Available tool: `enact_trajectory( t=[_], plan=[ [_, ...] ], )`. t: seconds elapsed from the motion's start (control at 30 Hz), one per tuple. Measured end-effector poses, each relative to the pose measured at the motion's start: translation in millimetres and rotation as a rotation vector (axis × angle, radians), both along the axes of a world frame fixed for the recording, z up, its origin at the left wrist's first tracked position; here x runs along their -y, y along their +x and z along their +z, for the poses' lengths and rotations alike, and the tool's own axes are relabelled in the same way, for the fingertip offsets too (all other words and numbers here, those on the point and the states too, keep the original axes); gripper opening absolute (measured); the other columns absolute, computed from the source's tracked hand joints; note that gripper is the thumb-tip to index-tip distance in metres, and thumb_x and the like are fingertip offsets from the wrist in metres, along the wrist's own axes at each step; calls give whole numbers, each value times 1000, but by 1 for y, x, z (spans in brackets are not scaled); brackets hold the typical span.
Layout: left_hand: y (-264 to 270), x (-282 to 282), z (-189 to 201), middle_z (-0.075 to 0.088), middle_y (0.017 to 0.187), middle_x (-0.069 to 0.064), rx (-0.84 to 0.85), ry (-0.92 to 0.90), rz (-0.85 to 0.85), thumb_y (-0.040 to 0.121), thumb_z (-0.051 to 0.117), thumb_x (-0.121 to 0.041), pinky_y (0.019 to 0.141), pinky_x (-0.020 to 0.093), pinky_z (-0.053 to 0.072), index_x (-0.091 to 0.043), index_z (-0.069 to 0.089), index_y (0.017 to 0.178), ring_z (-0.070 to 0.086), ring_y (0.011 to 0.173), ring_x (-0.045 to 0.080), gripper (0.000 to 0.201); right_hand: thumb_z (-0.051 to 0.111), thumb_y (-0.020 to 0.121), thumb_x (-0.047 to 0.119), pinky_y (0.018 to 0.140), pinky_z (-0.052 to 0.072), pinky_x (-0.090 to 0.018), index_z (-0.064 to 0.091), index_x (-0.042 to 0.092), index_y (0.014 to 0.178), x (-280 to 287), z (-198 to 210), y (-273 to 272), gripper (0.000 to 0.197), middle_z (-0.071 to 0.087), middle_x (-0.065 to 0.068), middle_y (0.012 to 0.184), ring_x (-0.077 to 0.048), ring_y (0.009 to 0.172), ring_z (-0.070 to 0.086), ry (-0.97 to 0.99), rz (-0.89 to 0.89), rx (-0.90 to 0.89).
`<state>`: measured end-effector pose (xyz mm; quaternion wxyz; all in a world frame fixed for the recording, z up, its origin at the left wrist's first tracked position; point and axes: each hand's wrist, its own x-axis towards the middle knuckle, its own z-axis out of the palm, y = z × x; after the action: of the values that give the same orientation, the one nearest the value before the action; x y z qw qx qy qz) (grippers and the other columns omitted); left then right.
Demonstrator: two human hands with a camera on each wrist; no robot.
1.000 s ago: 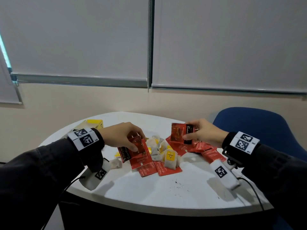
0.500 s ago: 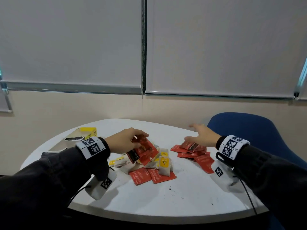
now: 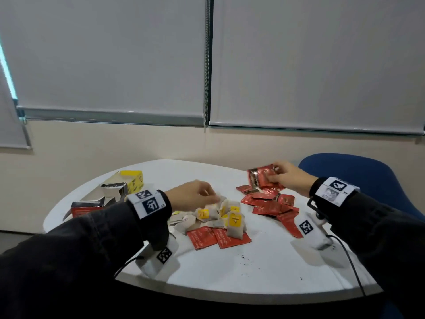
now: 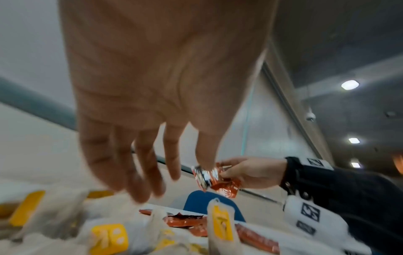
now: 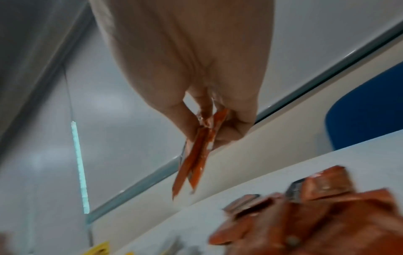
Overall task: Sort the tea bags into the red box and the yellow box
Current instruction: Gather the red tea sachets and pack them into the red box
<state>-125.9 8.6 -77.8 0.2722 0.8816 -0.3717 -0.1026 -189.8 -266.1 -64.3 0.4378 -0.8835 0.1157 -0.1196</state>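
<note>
Where the round white worktop (image 3: 230,268) curves toward the lower edge of the head view, a broad bare strip lies between the sachets and the rim, marked only by dark specks. The far rim, upper centre, is also bare. A blue chair (image 3: 368,178) stands just beyond the right edge.

The right hand (image 3: 288,178), at centre right, pinches a small bunch of red sachets (image 3: 262,178) between thumb and fingers, held above the worktop; the right wrist view shows them edge-on, at least two. Below it lies a red pile (image 3: 269,203) of overlapping foil sachets. The left hand (image 3: 193,195), at centre, hangs over the pale pile (image 3: 218,215), fingers loosely extended and holding nothing in the left wrist view; whether the fingertips touch the bags cannot be told.

The pale pile consists of whitish paper bags with yellow tags. Two red sachets (image 3: 218,237) lie flat at its near side. The yellow box (image 3: 132,181) stands at centre left with its flap open; the red box (image 3: 85,209) lies just nearer, partly hidden by the left sleeve.

Sachets carry pale printing and a dark end band; none of it is legible. The wristbands bear black-and-white square codes.
</note>
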Motion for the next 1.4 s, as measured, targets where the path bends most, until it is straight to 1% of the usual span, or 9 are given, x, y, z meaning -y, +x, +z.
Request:
enact_trajectory(
  t=[0.07, 0.13, 0.23, 0.5, 0.7, 0.83, 0.97, 1.07, 1.4],
  plan=[
    [-5, -3, -8, 66, 107, -3, 81, 212, -35, 89, 58, -48, 84, 30, 49, -19, 60, 108, 61, 93, 14, 35, 59, 93, 3, 66, 51, -31, 46, 0, 134, 22, -14, 4, 44, 61, -22, 112, -26, 80, 62, -115, -50, -212],
    [-12, -1, -15, 63, 110, -3, 160, 302, -43, 89, 56, -51, 85, 29, 47, -19, 59, 107, 58, 98, 16, 37, 61, 93, 20, 90, 49, -34, 35, 7, 146, 30, -23, 5, 60, 55, -19, 131, -29, 111, 59, -294, -35, -430],
    [-18, 7, -17, 63, 108, -1, 216, 441, -29, 86, 46, -67, 78, 30, 45, -16, 58, 108, 59, 96, 18, 57, 60, 93, 40, 108, 37, -36, 28, 11, 149, 24, -23, 6, 71, 41, -14, 149, -29, 134, 41, -501, -26, -330],
    [-26, 31, -22, 61, 99, 2, 231, 652, 28, 75, 52, -77, 73, 29, 40, -14, 56, 109, 55, 87, 20, 72, 69, 85, 45, 91, 50, -28, 55, 39, 126, -53, -17, -22, 44, 58, 7, 115, -8, 97, 60, -590, 495, -210],
    [-23, 30, -21, 57, 104, 3, 169, 600, 22, 77, 69, -57, 67, 27, 39, -10, 52, 117, 50, 88, 18, 64, 74, 80, 32, 75, 52, -34, 62, 32, 82, -60, -28, -7, 13, 66, 12, 79, -4, 71, 59, -676, 499, -293],
    [-14, 24, -20, 56, 124, 4, 88, 561, 33, 72, 77, -52, 76, 29, 41, -14, 40, 127, 49, 94, 18, 76, 65, 85, 13, 57, 49, -22, 65, 8, 87, -59, -22, -4, 5, 74, -8, 82, -10, 65, 64, -468, 474, -301],
    [-5, 22, -22, 54, 118, 2, 40, 470, 60, 66, 83, -45, 84, 34, 48, -19, 39, 125, 52, 97, 19, 79, 65, 86, 43, 57, 51, -26, 63, 13, 91, -70, -21, 0, 31, 73, -5, 83, -18, 68, 67, -267, 437, -312],
    [3, 19, -15, 57, 113, 0, 10, 395, 101, 63, 85, -44, 89, 36, 50, -23, 42, 122, 57, 101, 21, 76, 74, 72, 59, 54, 52, -23, 62, 17, 96, -82, -24, -2, 50, 71, -1, 82, -9, 60, 66, -413, 472, -401],
    [28, -14, 26, 65, 107, 5, -53, 66, 216, 71, 83, -20, 72, 32, 58, -18, 50, 112, 66, 86, 20, 52, 80, 76, 31, 57, 56, -23, 70, 10, 87, -92, -22, 13, 26, 75, -6, 80, -16, 65, 71, -458, 421, -376]
  ],
)
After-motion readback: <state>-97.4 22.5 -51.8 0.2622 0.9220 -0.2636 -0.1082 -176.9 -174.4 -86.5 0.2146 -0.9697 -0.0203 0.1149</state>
